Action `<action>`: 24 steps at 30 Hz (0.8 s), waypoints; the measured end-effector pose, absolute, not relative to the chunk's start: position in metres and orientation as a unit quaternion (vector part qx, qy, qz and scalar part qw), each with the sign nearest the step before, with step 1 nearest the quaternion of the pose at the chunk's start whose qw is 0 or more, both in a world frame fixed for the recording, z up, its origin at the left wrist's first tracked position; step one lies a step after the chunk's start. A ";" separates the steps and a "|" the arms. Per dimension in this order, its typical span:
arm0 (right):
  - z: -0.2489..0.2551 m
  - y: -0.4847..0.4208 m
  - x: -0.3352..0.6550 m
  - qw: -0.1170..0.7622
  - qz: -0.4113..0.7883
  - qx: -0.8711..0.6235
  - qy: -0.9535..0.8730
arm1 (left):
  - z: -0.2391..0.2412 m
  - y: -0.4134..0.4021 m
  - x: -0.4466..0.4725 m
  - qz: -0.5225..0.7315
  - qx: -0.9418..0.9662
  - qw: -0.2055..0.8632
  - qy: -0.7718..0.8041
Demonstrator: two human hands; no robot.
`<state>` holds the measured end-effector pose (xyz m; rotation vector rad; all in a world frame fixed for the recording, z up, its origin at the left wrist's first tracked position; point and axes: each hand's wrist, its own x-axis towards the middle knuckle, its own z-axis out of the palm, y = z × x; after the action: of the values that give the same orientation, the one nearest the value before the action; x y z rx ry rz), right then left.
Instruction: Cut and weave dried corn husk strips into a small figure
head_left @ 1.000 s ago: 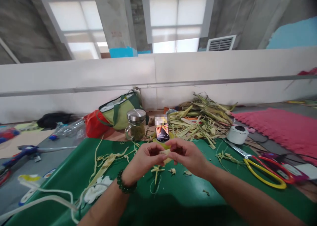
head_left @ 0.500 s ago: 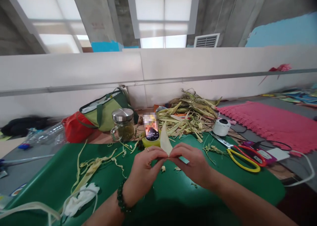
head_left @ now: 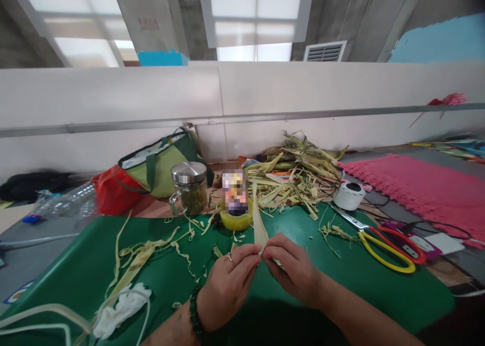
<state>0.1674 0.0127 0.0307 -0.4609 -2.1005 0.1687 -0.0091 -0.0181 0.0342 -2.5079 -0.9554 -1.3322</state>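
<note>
My left hand (head_left: 229, 280) and my right hand (head_left: 291, 270) meet over the green mat (head_left: 359, 275), both pinched on the lower end of a pale dried leaf strip (head_left: 258, 222). The strip stands up from my fingertips, narrowing towards the top. A dark bead bracelet (head_left: 195, 313) circles my left wrist and a ring sits on one left finger. Just beyond my hands a phone (head_left: 235, 192) leans upright in a yellow tape roll (head_left: 235, 221).
A heap of dried leaves (head_left: 299, 177) lies behind the mat. Yellow-and-red scissors (head_left: 386, 242) and a white roll (head_left: 348, 195) lie to the right, beside a pink mat (head_left: 417, 189). A lidded glass jar (head_left: 189, 188), green bag (head_left: 159, 161) and leaf scraps (head_left: 147, 252) are at left.
My hands have come lower and nearer to me, still pinching the strip, which now stands more upright and looks narrower. The view has shifted slightly.
</note>
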 end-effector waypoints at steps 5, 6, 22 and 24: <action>0.029 0.020 0.169 0.525 0.291 -0.317 -0.734 | 0.043 -0.027 -0.014 -0.432 -0.850 0.138 -0.268; 0.031 0.025 0.174 0.542 0.355 -0.344 -0.679 | 0.050 -0.031 -0.018 -0.428 -0.847 0.141 -0.284; -0.001 -0.017 0.207 0.487 0.183 -0.371 -0.769 | 0.066 -0.045 -0.106 -0.200 -0.647 0.306 -0.669; -0.017 -0.033 0.190 0.419 0.167 -0.350 -0.821 | 0.049 -0.059 -0.062 -0.296 -0.741 0.202 -0.567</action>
<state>0.1898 -0.0327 -0.0173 -0.8775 -2.0589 0.4194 -0.0618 -0.0586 0.0490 -2.0696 -1.5832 -0.8271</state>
